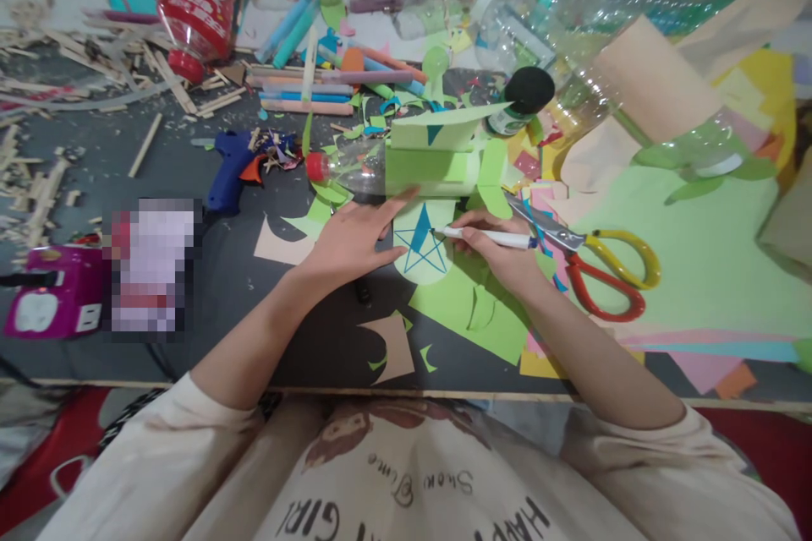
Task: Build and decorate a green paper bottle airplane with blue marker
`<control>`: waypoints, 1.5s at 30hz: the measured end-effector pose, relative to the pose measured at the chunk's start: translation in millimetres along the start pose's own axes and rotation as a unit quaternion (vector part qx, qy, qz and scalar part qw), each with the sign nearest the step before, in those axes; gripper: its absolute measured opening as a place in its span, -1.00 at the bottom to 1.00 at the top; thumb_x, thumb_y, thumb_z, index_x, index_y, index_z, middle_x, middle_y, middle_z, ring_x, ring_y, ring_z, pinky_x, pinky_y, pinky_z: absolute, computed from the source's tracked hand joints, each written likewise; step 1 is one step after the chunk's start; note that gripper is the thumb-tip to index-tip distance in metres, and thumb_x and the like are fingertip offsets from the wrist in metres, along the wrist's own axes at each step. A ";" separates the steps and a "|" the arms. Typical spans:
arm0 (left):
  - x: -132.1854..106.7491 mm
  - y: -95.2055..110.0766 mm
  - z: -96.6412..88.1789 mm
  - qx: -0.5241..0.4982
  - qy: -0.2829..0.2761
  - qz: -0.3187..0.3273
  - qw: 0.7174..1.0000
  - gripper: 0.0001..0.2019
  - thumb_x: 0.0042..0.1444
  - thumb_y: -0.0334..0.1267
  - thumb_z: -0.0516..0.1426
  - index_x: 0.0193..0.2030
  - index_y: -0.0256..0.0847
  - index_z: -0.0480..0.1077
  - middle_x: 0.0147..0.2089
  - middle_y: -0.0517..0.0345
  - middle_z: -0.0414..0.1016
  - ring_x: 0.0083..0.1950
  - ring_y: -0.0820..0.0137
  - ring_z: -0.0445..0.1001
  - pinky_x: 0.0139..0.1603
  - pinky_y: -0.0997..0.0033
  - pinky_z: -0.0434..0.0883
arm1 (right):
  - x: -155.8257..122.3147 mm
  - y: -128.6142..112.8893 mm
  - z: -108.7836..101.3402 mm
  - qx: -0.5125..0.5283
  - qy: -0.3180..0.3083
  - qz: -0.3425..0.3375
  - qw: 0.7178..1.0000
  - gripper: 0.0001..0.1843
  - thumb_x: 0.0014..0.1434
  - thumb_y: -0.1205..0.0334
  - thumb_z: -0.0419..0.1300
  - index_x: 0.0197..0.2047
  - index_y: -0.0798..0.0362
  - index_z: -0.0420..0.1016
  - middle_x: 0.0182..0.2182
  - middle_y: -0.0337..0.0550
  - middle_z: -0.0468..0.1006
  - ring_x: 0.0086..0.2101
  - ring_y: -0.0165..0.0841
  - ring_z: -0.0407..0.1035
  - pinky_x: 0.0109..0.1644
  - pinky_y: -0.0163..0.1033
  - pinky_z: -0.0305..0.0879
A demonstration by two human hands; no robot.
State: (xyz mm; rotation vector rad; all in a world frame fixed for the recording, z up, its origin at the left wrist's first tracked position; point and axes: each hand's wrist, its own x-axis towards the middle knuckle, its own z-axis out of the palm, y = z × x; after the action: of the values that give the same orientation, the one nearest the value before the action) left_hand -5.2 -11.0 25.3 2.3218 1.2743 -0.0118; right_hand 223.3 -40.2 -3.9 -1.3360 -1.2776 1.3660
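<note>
My right hand [491, 249] grips a white marker [495, 237], its tip at a five-pointed star drawn in blue lines on a pale green paper piece [422, 269]. One part of the star is filled in blue. My left hand [355, 241] lies with fingers spread, thumb at the paper's left edge and forefinger reaching toward a clear plastic bottle [368, 165]. That bottle lies on its side, red cap to the left, wrapped in green paper [422, 173]. A pale green flap [444, 125] with a blue shape stands up from the wrap.
Scissors with red and yellow handles [602, 270] lie right of my hand, on paper sheets. A blue glue gun [232, 169], a blurred-out rectangle [156, 266] and a purple box [57, 292] sit left. Behind are markers [310, 93], wooden sticks [82, 59] and a black-capped jar [523, 97].
</note>
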 end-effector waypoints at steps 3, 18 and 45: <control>0.4 -2.0 1.8 0.002 0.008 0.002 1.000 -0.28 0.25 -0.12 0.12 0.49 -0.10 -0.05 -0.32 0.24 0.43 -0.26 0.33 0.44 -0.02 0.33 0.29 | -1.6 -0.6 1.1 -0.005 0.006 -0.001 1.000 -0.77 0.01 0.03 0.36 -0.40 0.01 0.55 -0.55 -0.23 0.52 -0.53 -0.42 0.34 -0.47 -0.28 0.25; 1.0 -1.1 0.4 0.004 0.002 0.001 1.000 -0.28 0.24 -0.12 0.10 0.50 -0.11 -0.07 -0.33 0.23 0.44 -0.27 0.33 0.44 -0.06 0.35 0.28 | -4.7 -4.2 2.9 -0.088 -0.024 -0.056 0.994 -0.79 0.09 0.05 0.30 -0.42 0.00 0.55 -0.49 -0.16 0.58 -0.48 -0.37 0.39 -0.43 -0.26 0.27; 0.7 -0.3 0.9 0.005 0.011 0.005 1.000 -0.29 0.24 -0.09 0.10 0.48 -0.12 -0.02 -0.34 0.23 0.45 -0.27 0.33 0.44 -0.08 0.35 0.29 | -6.1 2.3 2.5 -0.063 -0.014 -0.042 0.997 -0.83 0.13 0.08 0.28 -0.35 -0.01 0.56 -0.47 -0.19 0.57 -0.46 -0.38 0.40 -0.41 -0.26 0.29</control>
State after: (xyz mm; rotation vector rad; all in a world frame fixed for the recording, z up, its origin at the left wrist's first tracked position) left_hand -4.9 -10.7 24.2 2.3421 1.2768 0.0100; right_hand 221.6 -46.9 -5.4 -1.3363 -1.4433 1.2670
